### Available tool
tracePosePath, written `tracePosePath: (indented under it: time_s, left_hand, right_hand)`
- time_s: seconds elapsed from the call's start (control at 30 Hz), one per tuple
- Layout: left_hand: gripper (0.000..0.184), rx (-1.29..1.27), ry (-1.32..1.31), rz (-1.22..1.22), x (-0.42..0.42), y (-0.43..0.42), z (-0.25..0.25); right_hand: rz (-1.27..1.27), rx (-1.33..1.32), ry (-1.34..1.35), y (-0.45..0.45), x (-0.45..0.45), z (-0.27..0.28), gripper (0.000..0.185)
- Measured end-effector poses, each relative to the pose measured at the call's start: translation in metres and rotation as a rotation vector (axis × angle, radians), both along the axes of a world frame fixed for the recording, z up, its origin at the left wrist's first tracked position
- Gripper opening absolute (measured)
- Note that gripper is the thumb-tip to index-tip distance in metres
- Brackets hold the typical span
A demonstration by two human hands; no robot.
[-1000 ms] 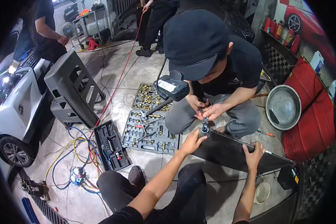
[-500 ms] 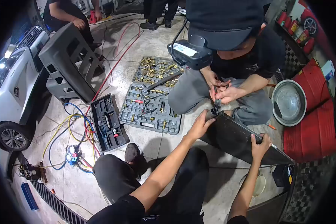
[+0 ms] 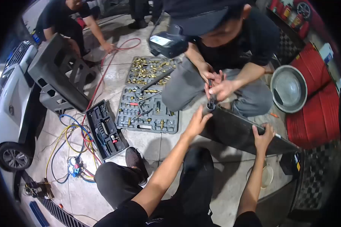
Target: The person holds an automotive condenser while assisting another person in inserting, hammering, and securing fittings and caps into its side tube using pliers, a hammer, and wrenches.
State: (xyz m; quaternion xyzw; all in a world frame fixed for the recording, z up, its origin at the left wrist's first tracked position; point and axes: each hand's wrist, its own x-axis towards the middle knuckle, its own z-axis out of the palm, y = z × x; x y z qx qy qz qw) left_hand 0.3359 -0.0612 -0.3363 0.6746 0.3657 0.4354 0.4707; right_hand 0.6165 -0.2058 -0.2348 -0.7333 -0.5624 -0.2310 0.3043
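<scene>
- One panel (image 3: 229, 129), held up before one co-worker (image 3: 259, 43)
- Left hand (image 3: 196, 122): fingers curled round its end
- Right hand (image 3: 263, 138): fingers pinching its top edge
- One basin (image 3: 290, 89), one case (image 3: 170, 128) nearby

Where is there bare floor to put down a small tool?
Bare floor shows between the open fittings case, the left shoe and left forearm; another patch lies between the right knee and right forearm. Crowded: the panel near the left hand and the co-worker's hands, and the hoses beside the gauges.
</scene>
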Motion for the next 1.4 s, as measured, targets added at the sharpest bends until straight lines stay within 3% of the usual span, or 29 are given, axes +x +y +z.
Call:
tracePosePath:
  time_s: [0.07, 0.1, 0.13, 0.2, 0.33, 0.67, 0.87, 1.0, 1.2, 1.3, 1.4]
  left_hand:
    - [0.079, 0.009, 0.038, 0.074, 0.004, -0.005, -0.005]
    - [0.072, -0.183, 0.02, -0.028, -0.006, -0.007, 0.02]
    - [0.072, -0.005, 0.067, 0.108, 0.001, -0.01, 0.005]
    - [0.059, -0.03, -0.079, -0.002, -0.002, -0.007, 0.014]
    - [0.047, 0.094, -0.102, 0.053, 0.0, -0.008, 0.022]
    - [0.052, 0.082, -0.119, 0.015, -0.001, -0.01, 0.017]
    - [0.066, 0.122, -0.023, 0.078, 0.002, -0.001, -0.014]
    - [0.069, 0.017, -0.049, 0.016, -0.002, -0.005, 0.0]
    - [0.057, 0.084, -0.097, 0.04, 0.0, -0.009, 0.006]
    - [0.04, 0.089, -0.115, 0.045, 0.0, -0.011, 0.014]
    - [0.04, 0.102, -0.123, 0.048, 0.0, -0.012, 0.015]
  right_hand:
    - [-0.022, 0.006, -0.012, -0.002, -0.003, 0.0, 0.047]
    - [-0.019, 0.006, -0.008, -0.004, -0.004, 0.001, 0.048]
    - [-0.011, 0.012, -0.005, -0.005, -0.004, 0.001, 0.048]
    - [-0.004, 0.011, -0.027, -0.005, -0.004, 0.0, 0.049]
    - [-0.041, -0.007, 0.001, -0.007, -0.01, 0.006, 0.049]
    - [-0.041, 0.002, 0.009, -0.01, -0.013, 0.005, 0.048]
    - [-0.032, 0.008, 0.017, -0.01, -0.016, 0.007, 0.048]
    - [-0.029, 0.01, 0.023, -0.009, -0.016, 0.007, 0.048]
    - [-0.016, 0.031, 0.022, -0.009, -0.015, 0.007, 0.049]
    - [-0.01, 0.04, 0.007, -0.009, -0.014, 0.006, 0.048]
    - [-0.022, 0.033, 0.013, -0.01, -0.015, 0.007, 0.048]
